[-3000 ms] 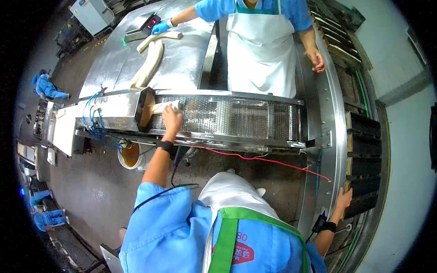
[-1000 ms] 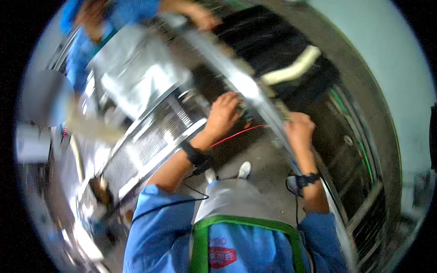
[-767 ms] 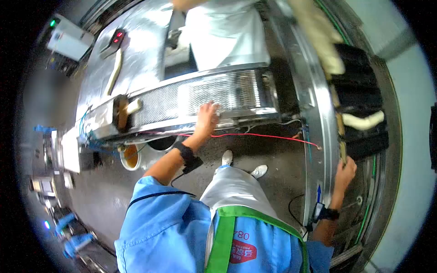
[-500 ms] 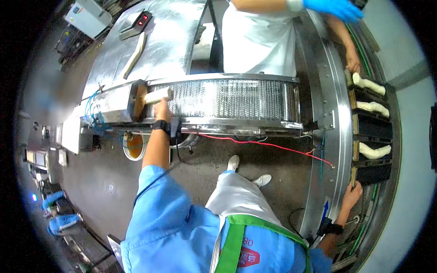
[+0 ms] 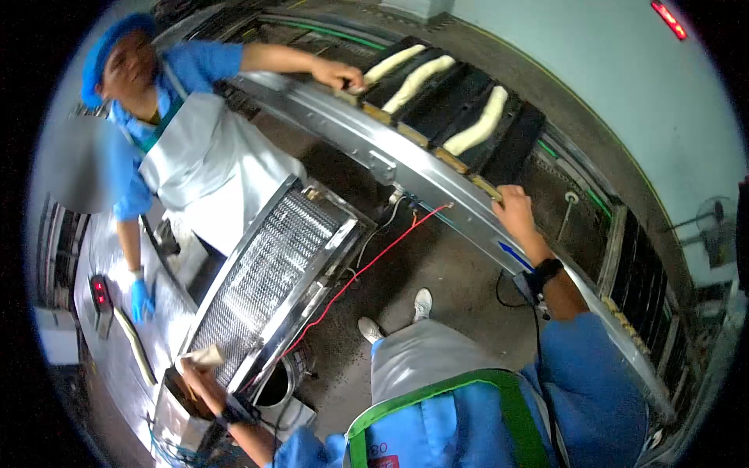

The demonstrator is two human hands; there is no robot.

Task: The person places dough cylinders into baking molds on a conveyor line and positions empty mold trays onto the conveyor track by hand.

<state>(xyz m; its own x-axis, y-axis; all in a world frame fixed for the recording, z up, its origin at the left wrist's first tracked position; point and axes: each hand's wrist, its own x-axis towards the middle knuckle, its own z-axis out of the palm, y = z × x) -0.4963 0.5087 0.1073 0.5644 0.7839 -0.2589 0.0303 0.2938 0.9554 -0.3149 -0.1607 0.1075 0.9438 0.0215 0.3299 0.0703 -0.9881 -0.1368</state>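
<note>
Left hand [image 5: 201, 384] — apparently gripping dough roll [image 5: 207, 356] over mesh conveyor [image 5: 265, 261], any lift needing steady hold; right hand [image 5: 518, 214] — curling around black tray's [image 5: 515, 148] end.

Two arms are stretched out, and the hands are far apart. The right hand [image 5: 516, 214] has its back turned up. Its fingers [image 5: 511, 192] curl down in front, so I can't see the tips. Just behind that grip comes the right wrist [image 5: 537, 249], then the right forearm [image 5: 565, 298]. The left hand [image 5: 201, 384] reaches out to the other side, a bit bent, and I can't tell how tight it is. The left forearm [image 5: 254, 446] comes right behind it.
</note>
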